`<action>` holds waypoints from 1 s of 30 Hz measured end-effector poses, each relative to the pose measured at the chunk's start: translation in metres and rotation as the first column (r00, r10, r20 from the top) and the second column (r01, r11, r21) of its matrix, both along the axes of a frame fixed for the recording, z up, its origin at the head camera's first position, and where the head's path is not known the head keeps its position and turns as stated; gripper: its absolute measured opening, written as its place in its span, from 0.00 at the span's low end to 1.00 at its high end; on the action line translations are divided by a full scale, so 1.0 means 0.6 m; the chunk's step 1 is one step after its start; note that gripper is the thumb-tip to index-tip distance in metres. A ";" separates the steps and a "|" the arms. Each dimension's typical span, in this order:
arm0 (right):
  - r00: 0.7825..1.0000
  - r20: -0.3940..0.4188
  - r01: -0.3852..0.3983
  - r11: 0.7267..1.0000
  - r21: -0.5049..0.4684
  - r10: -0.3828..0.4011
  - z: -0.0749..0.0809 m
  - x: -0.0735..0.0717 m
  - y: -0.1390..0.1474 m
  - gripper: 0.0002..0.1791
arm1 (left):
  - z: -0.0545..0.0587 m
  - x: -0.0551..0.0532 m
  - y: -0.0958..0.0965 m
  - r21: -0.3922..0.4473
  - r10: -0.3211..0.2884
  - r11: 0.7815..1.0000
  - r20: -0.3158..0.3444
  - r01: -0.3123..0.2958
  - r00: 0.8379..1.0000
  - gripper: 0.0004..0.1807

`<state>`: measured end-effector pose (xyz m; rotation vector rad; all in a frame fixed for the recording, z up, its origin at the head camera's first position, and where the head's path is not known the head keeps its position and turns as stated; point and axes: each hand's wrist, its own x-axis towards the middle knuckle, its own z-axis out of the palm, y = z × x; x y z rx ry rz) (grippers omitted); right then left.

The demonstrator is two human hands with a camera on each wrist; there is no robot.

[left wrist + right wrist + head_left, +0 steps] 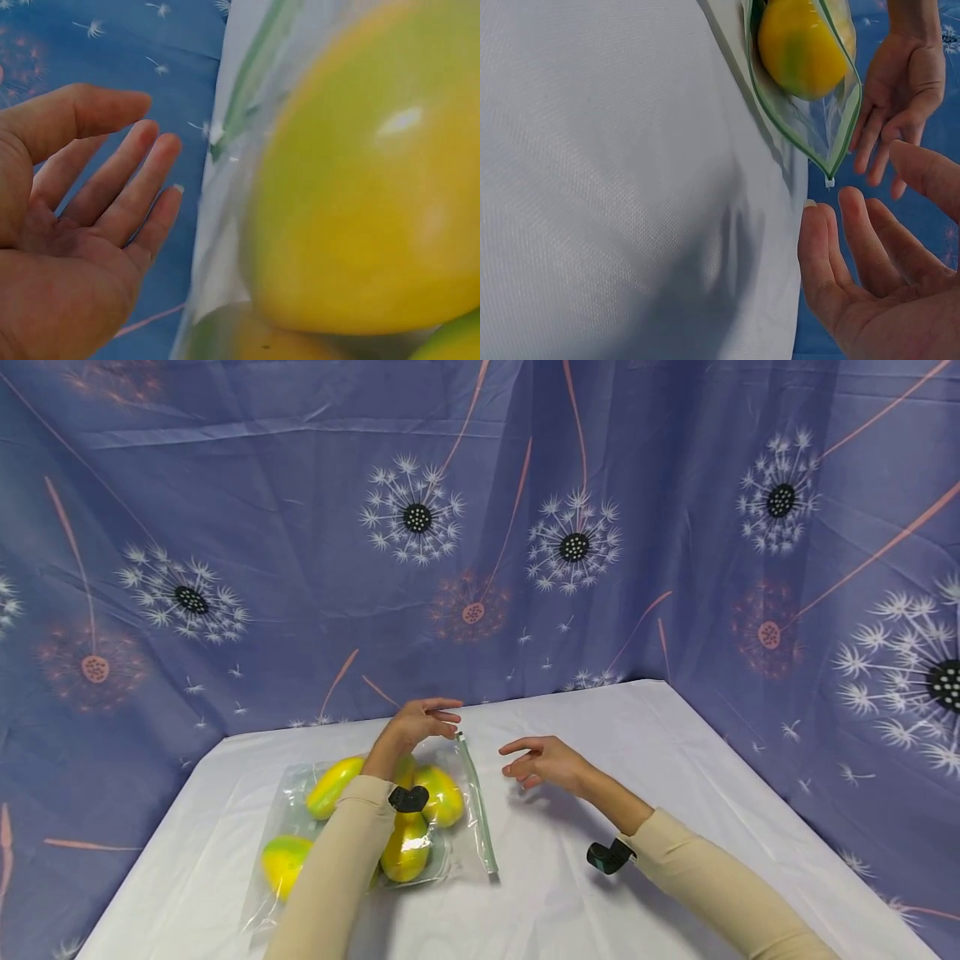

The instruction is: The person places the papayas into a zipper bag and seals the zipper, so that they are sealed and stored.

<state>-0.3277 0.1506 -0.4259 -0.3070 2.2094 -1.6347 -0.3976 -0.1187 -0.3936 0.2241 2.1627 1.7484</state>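
Observation:
A clear zip bag [457, 852] with a green-edged seal lies on the table, holding several yellow-green mangoes [442, 797]. In the right wrist view the bag's mouth gapes, its white slider [829, 182] at the far corner and a mango [799, 49] just inside. My left hand [420, 724] hovers over the bag's far edge near the slider, fingers loosely bent and holding nothing. To the right of the seal, my right hand [551, 762] hangs above the table, fingers relaxed, nothing in its grasp. My left forearm hides part of the bag.
A white cloth covers the table [622, 735]. Behind it and along the right hangs a blue curtain [300, 568] with dandelion prints. Black straps [609, 857] with cameras sit on both wrists.

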 end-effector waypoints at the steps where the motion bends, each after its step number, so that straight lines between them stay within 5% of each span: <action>1: 1.000 0.001 0.005 1.000 0.002 -0.005 0.000 0.000 0.001 0.30 | -0.003 -0.002 0.000 -0.008 -0.001 1.000 0.003 0.001 1.000 0.34; 13: 1.000 -0.007 0.009 1.000 0.004 -0.009 -0.001 -0.003 0.003 0.30 | -0.026 -0.012 -0.007 -0.182 0.061 0.982 0.022 -0.056 0.998 0.36; 30: 0.997 -0.001 0.075 0.997 0.017 -0.075 0.000 -0.019 -0.013 0.28 | -0.026 -0.024 -0.006 -0.255 0.077 0.965 0.056 -0.060 0.996 0.32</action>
